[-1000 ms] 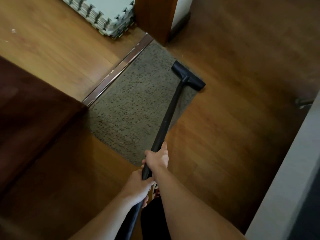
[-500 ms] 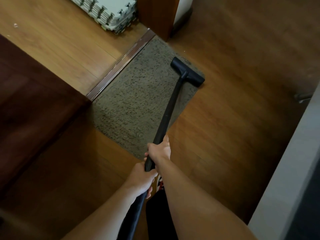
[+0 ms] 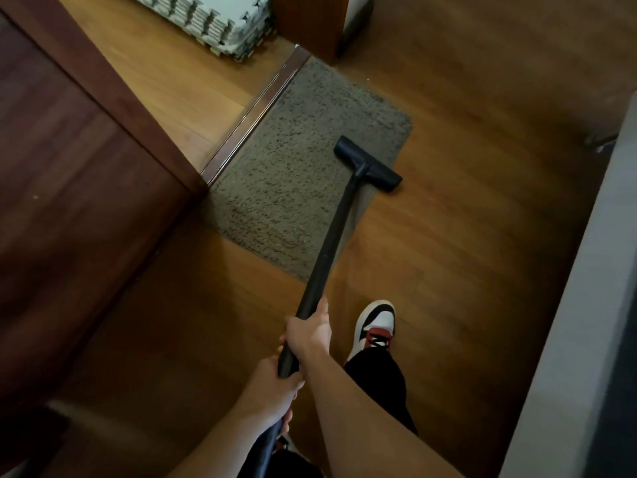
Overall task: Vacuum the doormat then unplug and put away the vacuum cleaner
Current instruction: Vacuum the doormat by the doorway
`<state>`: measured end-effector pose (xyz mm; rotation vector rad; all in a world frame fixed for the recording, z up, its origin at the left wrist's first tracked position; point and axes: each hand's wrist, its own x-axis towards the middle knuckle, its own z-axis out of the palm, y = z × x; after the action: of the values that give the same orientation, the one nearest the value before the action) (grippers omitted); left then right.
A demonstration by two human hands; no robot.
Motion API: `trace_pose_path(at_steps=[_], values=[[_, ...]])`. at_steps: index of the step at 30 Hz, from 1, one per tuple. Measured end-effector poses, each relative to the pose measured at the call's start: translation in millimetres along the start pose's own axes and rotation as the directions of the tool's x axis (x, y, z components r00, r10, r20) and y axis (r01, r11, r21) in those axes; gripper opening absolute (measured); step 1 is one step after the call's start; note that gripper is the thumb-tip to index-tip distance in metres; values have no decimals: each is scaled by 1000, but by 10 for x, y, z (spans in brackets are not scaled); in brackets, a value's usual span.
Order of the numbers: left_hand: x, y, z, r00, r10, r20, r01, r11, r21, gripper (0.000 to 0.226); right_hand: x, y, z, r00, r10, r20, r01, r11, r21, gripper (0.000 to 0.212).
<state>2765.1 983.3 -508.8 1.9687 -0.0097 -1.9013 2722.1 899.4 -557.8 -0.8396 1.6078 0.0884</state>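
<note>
A grey-brown shaggy doormat (image 3: 303,174) lies on the wooden floor beside a metal door threshold (image 3: 256,113). The black vacuum head (image 3: 367,163) sits on the mat's right edge, partly over the bare floor. Its black tube (image 3: 332,239) slants down toward me. My right hand (image 3: 308,334) grips the tube higher up. Just below it, my left hand (image 3: 272,391) grips the tube's lower end. The vacuum's body and cord are out of view.
A dark wooden door (image 3: 76,188) stands at the left. Stacked foam puzzle mats (image 3: 213,19) lie beyond the threshold. A door frame post (image 3: 310,25) stands at the mat's far corner. A grey wall (image 3: 579,322) runs along the right. My shoe (image 3: 374,326) is on the floor.
The vacuum head has been pulled back toward me along the mat's right edge, from the far corner to mid-mat. My right foot has come into view.
</note>
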Motion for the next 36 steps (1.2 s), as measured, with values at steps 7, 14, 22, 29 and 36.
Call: trace_pose_path(at_steps=[7,14,22,29,36], values=[[-131,-640,-88,1000,-20,5,19,998,66,11,-409,492,158,1000,17,25,-18,1000,21,90],[-159,-659,52,999,-44,6,43,990,131,16,-448,591,20,999,-7,39,7,1000,-1,90],[-10,-216,486,1000,-22,-22,22,1000,21,11,-51,271,-416,998,-33,57,39,995,-95,88],[-8,553,942,995,-56,-77,50,996,-77,19,254,-279,-971,993,-49,109,67,984,-165,85],[104,1062,1107,996,-41,-84,30,991,-128,26,534,-696,-1258,994,-34,104,54,981,-188,79]])
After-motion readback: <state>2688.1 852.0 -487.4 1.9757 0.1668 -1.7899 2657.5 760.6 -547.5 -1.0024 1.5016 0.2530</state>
